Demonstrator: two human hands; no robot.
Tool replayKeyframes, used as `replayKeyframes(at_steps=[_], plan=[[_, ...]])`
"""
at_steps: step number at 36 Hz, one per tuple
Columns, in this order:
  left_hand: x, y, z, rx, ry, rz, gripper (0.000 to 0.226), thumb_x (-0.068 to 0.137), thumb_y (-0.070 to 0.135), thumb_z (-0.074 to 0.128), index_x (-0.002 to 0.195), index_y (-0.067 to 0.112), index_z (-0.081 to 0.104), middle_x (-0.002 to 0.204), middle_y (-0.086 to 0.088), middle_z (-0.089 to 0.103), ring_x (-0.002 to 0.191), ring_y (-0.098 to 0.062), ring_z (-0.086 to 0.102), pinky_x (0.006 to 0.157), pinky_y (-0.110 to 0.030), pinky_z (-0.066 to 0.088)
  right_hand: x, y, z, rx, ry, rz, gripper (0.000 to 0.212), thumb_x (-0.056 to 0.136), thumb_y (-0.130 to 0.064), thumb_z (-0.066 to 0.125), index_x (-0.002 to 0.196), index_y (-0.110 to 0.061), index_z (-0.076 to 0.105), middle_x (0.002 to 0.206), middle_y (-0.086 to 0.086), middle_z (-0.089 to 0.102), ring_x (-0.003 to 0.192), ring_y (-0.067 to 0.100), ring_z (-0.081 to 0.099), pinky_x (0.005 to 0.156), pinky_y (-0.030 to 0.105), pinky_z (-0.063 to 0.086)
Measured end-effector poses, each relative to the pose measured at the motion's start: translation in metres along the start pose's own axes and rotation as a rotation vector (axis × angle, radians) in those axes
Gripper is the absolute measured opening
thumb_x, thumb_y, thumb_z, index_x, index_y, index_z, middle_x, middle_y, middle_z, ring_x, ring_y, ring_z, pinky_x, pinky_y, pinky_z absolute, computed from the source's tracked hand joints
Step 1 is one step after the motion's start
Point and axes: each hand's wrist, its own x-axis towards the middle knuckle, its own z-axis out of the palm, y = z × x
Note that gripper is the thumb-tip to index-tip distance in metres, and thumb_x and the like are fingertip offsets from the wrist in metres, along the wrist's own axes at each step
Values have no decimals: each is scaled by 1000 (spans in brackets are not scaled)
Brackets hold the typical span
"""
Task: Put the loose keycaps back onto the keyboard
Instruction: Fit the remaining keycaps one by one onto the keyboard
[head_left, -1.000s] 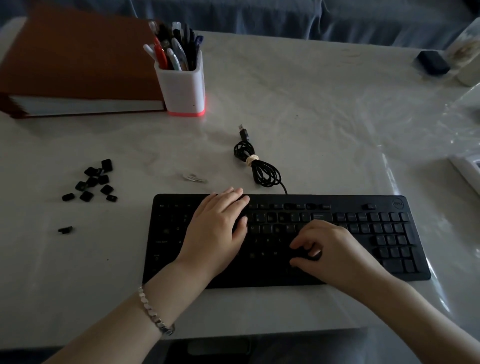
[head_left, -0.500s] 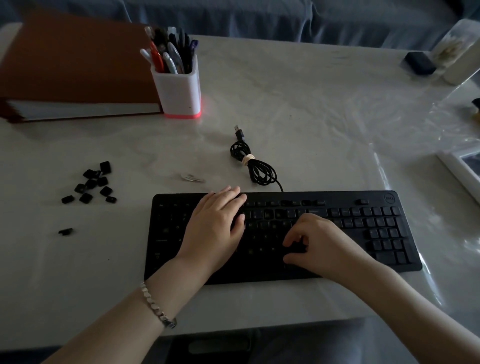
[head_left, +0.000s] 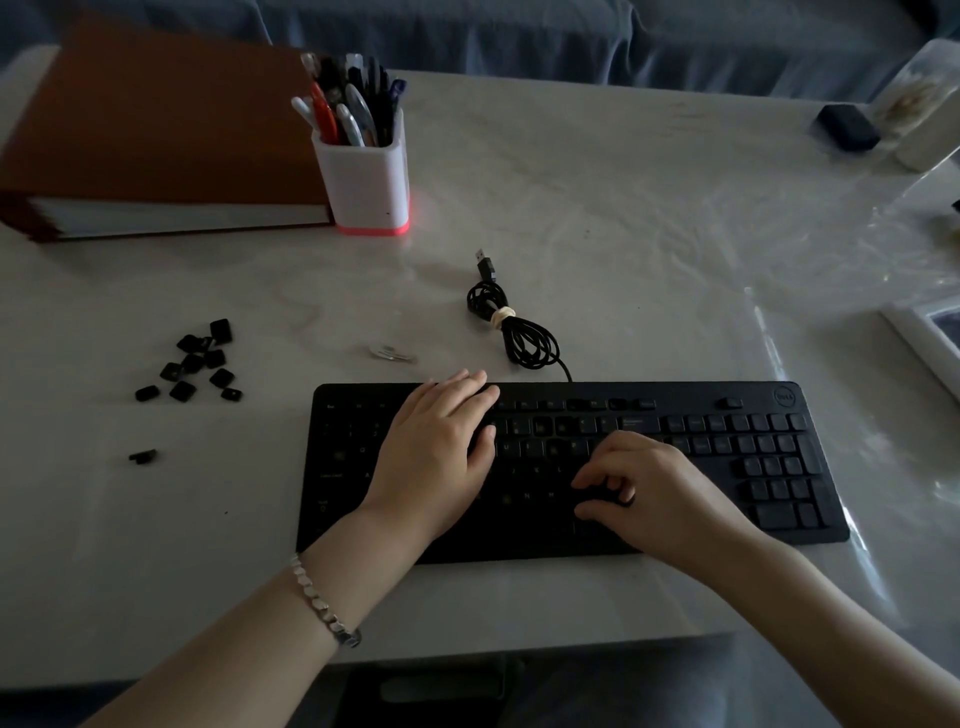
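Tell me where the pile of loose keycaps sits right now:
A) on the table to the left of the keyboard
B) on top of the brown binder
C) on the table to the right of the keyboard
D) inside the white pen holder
A: the loose keycaps lie clustered on the table to the left of the keyboard, clear of its edge.

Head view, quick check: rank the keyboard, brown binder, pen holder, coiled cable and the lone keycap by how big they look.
1. keyboard
2. brown binder, though it lies farther off and is cropped, so this rank is unsure
3. pen holder and coiled cable, about alike
4. lone keycap
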Motion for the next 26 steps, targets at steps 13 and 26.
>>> replayKeyframes(at_steps=[13,26], plan=[[0,1,-2,-21,-10,-9,49,86,31,36,121,9,63,130,-7,59,125,-21,51,108,-22,16,6,-12,-2,-88,-54,102,20,78,-23,74,98,-20,73,85,-15,51,86,10,59,79,24,47],[-1,0,-1,-21,-8,10,47,89,30,37,122,9,62,131,-6,58,126,-19,49,109,-23,18,26,-15,-10,94,-123,310,23,67,-15,82,59,-31,66,68,-15,59,68,-1,54,55,9,37]])
